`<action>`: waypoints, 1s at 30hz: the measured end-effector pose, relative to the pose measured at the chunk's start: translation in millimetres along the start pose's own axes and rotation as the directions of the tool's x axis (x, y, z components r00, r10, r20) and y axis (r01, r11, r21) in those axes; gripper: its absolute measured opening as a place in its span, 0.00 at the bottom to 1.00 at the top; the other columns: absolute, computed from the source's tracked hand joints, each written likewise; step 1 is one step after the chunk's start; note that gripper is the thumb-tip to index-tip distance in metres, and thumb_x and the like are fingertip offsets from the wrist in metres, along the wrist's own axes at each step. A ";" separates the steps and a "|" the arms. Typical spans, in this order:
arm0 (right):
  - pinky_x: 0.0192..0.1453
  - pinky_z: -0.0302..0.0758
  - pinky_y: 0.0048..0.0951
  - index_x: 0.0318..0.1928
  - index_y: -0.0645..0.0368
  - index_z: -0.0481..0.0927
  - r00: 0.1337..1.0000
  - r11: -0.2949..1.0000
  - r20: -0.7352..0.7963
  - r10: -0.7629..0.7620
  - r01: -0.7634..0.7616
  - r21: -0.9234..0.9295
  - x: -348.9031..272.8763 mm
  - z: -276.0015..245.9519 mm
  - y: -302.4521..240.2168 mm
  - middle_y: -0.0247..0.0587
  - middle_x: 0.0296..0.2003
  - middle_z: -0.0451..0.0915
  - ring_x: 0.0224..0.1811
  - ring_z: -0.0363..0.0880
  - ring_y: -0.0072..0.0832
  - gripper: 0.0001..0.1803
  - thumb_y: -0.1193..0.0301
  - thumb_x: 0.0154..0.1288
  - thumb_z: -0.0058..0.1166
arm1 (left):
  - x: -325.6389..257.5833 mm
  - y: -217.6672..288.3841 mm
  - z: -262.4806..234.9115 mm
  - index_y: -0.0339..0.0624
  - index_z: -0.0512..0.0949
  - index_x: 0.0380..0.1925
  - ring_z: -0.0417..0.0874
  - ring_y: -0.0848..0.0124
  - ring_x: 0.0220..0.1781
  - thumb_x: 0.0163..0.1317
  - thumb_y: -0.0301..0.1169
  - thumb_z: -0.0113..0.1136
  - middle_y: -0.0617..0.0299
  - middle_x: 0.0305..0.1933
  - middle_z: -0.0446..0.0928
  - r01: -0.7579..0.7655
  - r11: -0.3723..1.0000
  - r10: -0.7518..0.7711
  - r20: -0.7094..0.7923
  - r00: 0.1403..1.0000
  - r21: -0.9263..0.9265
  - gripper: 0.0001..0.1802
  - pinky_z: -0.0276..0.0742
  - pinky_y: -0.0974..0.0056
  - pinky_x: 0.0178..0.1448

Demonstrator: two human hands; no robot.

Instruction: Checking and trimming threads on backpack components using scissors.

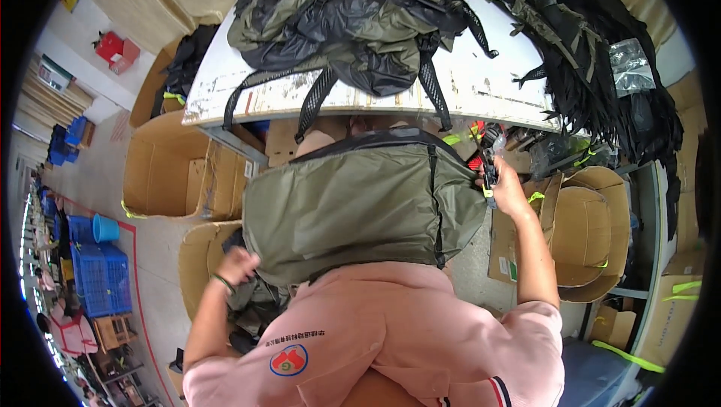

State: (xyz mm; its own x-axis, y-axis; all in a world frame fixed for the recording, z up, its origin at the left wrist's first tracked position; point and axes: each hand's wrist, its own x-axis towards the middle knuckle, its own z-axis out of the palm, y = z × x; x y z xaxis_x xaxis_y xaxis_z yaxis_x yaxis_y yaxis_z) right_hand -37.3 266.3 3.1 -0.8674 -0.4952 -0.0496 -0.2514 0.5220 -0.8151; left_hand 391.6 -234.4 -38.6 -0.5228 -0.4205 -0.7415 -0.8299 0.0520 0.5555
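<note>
An olive-green fabric bag [338, 208] with black trim lies across my lap, below the table's near edge. A black seam or zip runs down its right part. At its lower left corner my left hand [239, 264] is closed, with curled fingers pinching the fabric edge. To the right of the bag, my right hand [508, 188] is closed round a slim black and yellow hand tool [488, 176], held upright by the bag's right end. The exact kind of this tool is hard to make out.
Green and black bags [360, 24] with webbing straps are piled on the white table [503, 91]. Black straps [593, 54] hang off its right end. Cardboard boxes [161, 174] stand at left, another carton [589, 234] at right. Blue crates [101, 275] sit farther left.
</note>
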 end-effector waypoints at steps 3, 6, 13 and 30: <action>0.42 0.74 0.23 0.40 0.59 0.71 0.998 0.998 -0.023 0.057 -0.057 0.029 -10.2 4.3 -17.9 0.27 0.33 0.74 0.36 0.72 0.17 0.17 0.86 0.52 0.61 | 31.7 56.7 -19.5 0.40 0.73 0.33 0.70 0.71 0.33 0.57 0.35 0.68 0.62 0.32 0.71 -0.531 0.787 0.613 -0.489 0.621 0.314 0.14 0.71 0.68 0.40; 0.41 0.73 0.22 0.38 0.58 0.70 0.994 0.997 -0.086 0.072 -0.069 0.034 -16.6 -1.4 -23.3 0.29 0.31 0.73 0.34 0.72 0.18 0.16 0.84 0.52 0.62 | 31.8 159.5 2.5 0.38 0.76 0.39 0.76 0.67 0.40 0.59 0.33 0.65 0.58 0.39 0.75 -0.665 0.606 0.795 -0.310 0.522 0.436 0.13 0.72 0.66 0.48; 0.40 0.78 0.25 0.38 0.60 0.71 0.982 0.990 -0.131 0.138 -0.141 -0.020 -13.0 -21.5 -23.1 0.29 0.30 0.73 0.32 0.71 0.17 0.13 0.86 0.54 0.56 | 105.2 243.3 35.1 0.39 0.78 0.42 0.78 0.62 0.49 0.57 0.36 0.67 0.56 0.44 0.78 -0.773 0.371 0.815 0.219 0.537 0.514 0.17 0.72 0.61 0.55; 0.39 0.72 0.21 0.35 0.59 0.71 0.986 0.977 0.013 0.168 -0.165 -0.135 30.8 -38.0 -28.2 0.27 0.27 0.69 0.31 0.66 0.15 0.13 0.82 0.52 0.62 | 103.6 318.7 134.2 0.43 0.77 0.37 0.79 0.58 0.45 0.55 0.36 0.65 0.56 0.39 0.78 -0.971 0.123 0.943 0.282 0.179 0.203 0.13 0.74 0.58 0.50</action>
State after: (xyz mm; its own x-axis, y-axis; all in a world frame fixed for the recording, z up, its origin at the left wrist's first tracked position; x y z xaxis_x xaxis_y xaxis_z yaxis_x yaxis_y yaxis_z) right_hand -73.3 262.8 46.5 -0.8917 -0.4095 -0.1930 -0.1608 0.6851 -0.7105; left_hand 46.8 -139.9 11.2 -0.9306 0.2294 0.2852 0.3659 0.5987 0.7125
